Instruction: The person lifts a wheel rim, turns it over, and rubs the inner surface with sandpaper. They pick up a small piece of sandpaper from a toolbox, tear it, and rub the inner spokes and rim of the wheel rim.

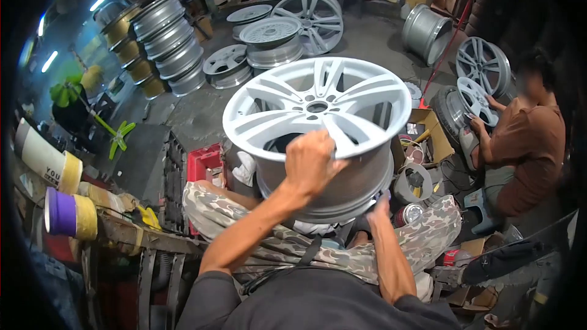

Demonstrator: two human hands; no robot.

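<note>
A white-primed alloy wheel rim stands on my lap, face up and tilted slightly toward me. My left hand grips one of its spokes at the near edge of the face. My right hand reaches under the lower right of the barrel, pressed against it; its fingers are mostly hidden. My knees in camouflage trousers stick out on both sides of the rim.
Another person sits at the right working on a silver rim. Stacks of rims and loose rims cover the floor behind. A red crate is beside my left knee. Tape rolls sit on a bench at left.
</note>
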